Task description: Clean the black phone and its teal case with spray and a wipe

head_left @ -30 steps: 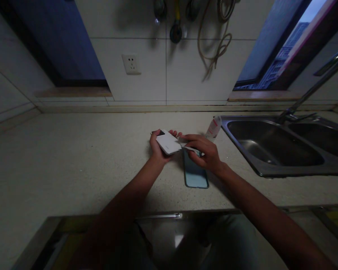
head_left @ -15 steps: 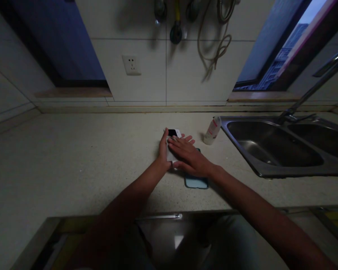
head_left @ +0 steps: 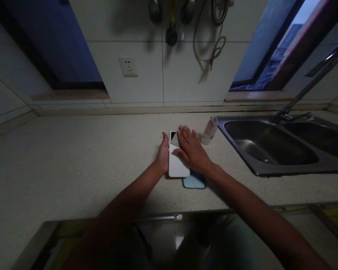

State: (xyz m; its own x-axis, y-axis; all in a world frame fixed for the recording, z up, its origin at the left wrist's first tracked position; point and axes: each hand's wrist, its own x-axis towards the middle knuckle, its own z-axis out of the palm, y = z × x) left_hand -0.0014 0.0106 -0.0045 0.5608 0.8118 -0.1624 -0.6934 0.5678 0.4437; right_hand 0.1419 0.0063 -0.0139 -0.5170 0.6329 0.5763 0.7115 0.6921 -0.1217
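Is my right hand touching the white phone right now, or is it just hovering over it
Touching. The head view shows the right hand lying flat across the upper part of the white phone, with no gap visible between them.

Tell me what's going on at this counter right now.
A person stands at a speckled kitchen countertop with a white phone lying back-up. The left hand steadies its left edge while the right hand lies flat on its upper part, pressing what looks like a small wipe against it. A light blue phone case lies just beside and partly under the phone. A small white bottle stands between the hands and the steel sink.
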